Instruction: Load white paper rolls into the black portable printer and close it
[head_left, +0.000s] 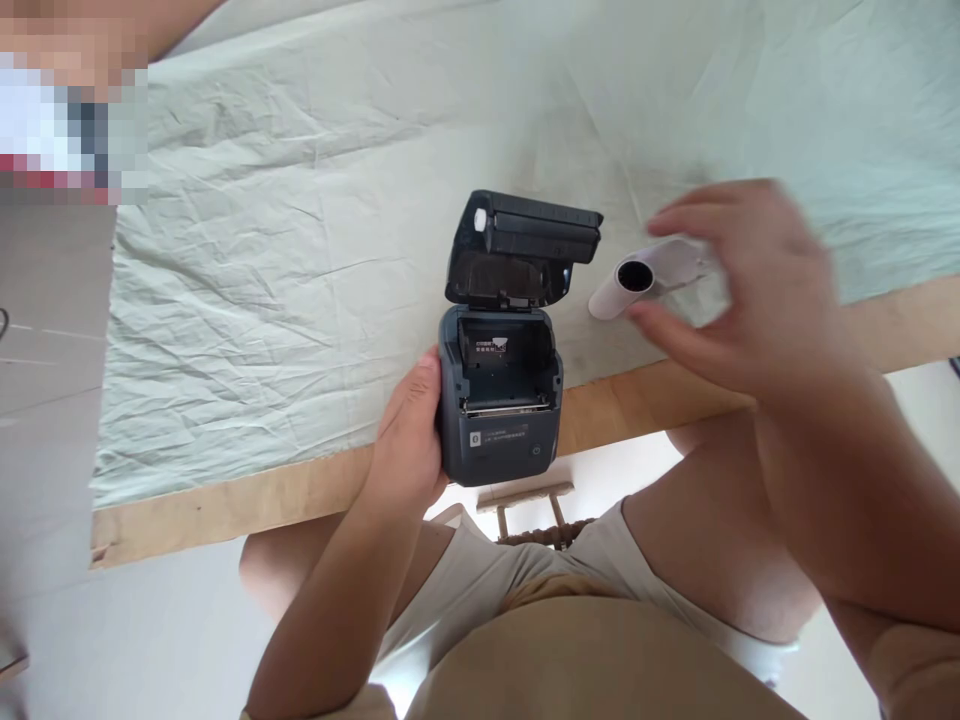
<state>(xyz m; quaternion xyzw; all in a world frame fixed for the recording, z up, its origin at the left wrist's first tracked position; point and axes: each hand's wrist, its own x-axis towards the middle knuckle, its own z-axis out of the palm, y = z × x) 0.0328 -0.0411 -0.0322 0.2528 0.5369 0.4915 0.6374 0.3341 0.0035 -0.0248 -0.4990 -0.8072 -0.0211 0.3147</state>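
A dark grey portable label printer point(499, 450) has its lid point(517, 280) raised, showing a hollow compartment with a small printed label inside. My left hand point(416, 425) grips the printer's left side at the table edge. To the right, a white paper roll point(604, 298) with a dark hollow core stands on the cloth, a loose strip trailing from it toward my palm. My right hand point(739, 285), blurred by motion, is beside the roll with thumb and fingers apart around it. Whether the thumb touches the roll, I cannot tell.
A wrinkled pale green cloth point(300, 250) covers the table, whose bare wooden edge point(225, 510) runs in front of my lap. Part of another person's arm point(180, 20) shows at the top left. Below the table is a wooden stool or rung point(525, 497).
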